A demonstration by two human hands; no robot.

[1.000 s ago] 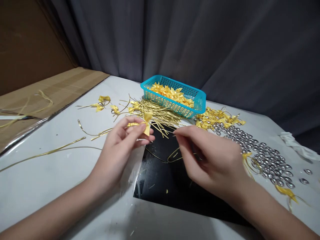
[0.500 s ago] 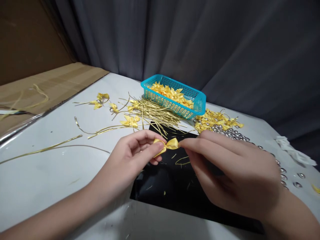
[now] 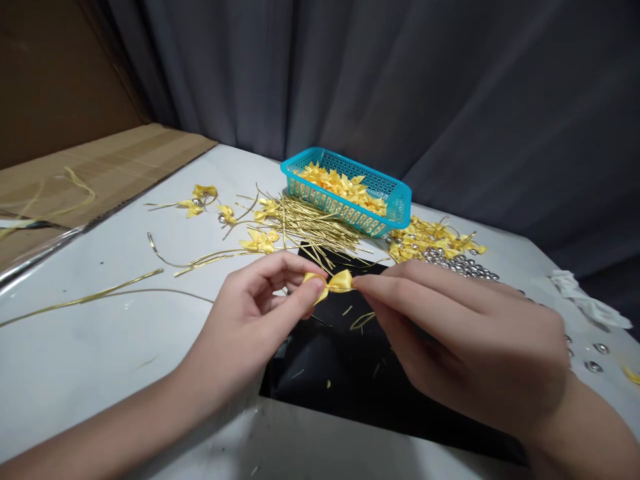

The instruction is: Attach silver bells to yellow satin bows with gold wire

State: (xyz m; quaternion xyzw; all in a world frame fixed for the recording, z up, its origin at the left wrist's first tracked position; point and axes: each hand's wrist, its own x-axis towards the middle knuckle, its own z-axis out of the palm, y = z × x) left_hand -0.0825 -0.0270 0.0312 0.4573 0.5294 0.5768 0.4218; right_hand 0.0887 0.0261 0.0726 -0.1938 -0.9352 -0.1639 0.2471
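A small yellow satin ribbon bow (image 3: 341, 281) is held above a black sheet (image 3: 320, 393). My left hand (image 3: 265, 300) pinches its left loop between thumb and forefinger. At the bow's right end, the fingertips of my right hand (image 3: 465, 320) are pressed together. A thin gold line crosses the bow's knot toward those fingertips; whether it is a cord cannot be made out. Beyond my hands lies a pile of gold cords (image 3: 315, 227), with finished-looking yellow bows (image 3: 260, 240) beside it.
A blue basket (image 3: 400, 217) full of yellow bows stands at the back. More bows (image 3: 430, 239) and several silver beads (image 3: 463, 265) lie to its right. Long gold cords (image 3: 95, 293) stretch across the left. A white crumpled piece (image 3: 587, 300) lies far right, cardboard (image 3: 100, 167) at left.
Both hands have shifted slightly up and left with the bow. The bow has tilted a little, and my right fingertips remain at its right end.
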